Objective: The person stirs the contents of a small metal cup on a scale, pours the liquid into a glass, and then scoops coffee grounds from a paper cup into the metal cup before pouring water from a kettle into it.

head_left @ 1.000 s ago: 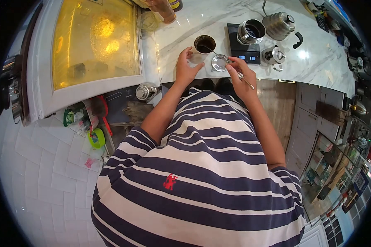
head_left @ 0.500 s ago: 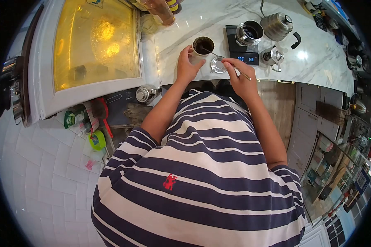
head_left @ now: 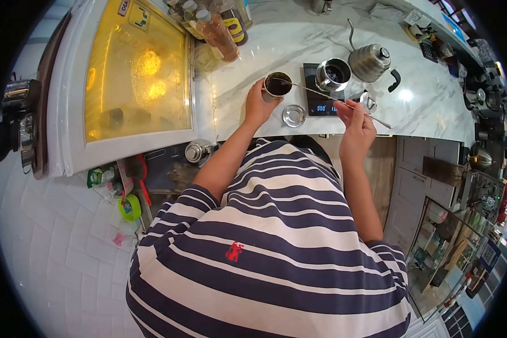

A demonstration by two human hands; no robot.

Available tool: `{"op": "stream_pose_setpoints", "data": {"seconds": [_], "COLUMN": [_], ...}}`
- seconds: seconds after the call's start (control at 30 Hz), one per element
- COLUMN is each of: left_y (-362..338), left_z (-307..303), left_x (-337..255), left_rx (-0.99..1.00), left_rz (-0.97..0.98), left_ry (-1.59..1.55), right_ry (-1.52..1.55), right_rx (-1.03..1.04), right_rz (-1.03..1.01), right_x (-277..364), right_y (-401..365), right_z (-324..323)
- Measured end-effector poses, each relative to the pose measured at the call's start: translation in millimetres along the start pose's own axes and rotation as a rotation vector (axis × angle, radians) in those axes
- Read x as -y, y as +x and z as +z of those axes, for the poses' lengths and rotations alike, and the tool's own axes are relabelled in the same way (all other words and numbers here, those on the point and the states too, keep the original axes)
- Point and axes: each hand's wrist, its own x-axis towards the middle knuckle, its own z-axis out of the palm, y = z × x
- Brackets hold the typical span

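My left hand point(head_left: 258, 107) is wrapped around a small cup point(head_left: 270, 97) with a dark substance inside, held over the counter's near edge. My right hand point(head_left: 357, 132) pinches a long thin metal spoon point(head_left: 377, 120) by its handle. The spoon's far end reaches into or over the cup's mouth; its tip is hard to make out. Below the cup, a small round metal disc point(head_left: 294, 116) lies on the counter. Beyond my right fingers stands a black digital scale point(head_left: 323, 108) bearing a metal coffee dripper point(head_left: 332, 84) with dark contents.
A gooseneck kettle point(head_left: 369, 65) stands behind the scale. A small metal pot point(head_left: 368, 100) is partly hidden by my right hand. Several bottles point(head_left: 217, 36) crowd the back left, beside a yellow-lit glass panel point(head_left: 138, 79). A metal container point(head_left: 197, 151) sits lower left.
My right hand has moved right and back from the cup, now gripping the spoon farther along, with its handle stretched across the scale. The whole view has tilted, showing more of the counter's back.
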Motion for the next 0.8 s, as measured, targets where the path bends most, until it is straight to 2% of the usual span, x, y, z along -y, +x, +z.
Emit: {"op": "stream_pose_setpoints", "data": {"seconds": [0.17, 0.3, 0.47, 0.67, 0.8], "left_y": [15, 28, 51, 67, 71], "left_z": [8, 15, 30, 37, 40], "left_x": [3, -6, -3, -11, -14], "left_rx": [-0.019, -0.031, -0.072, -0.093, -0.107], "left_rz": [0.026, 0.016, 0.048, 0.014, 0.025], "left_ry": [0.065, 0.110, 0.147, 0.219, 0.269], "right_ry": [0.187, 0.233, 0.139, 0.047, -0.077], "right_rx": [-0.150, -0.188, -0.213, -0.232, -0.248], "right_rz": [0.046, -0.045, -0.124, -0.157, -0.218], "right_x": [27, 51, 65, 36, 22], "right_y": [29, 81, 174, 290, 335], "right_z": [-10, -19, -10, 22, 56]}}
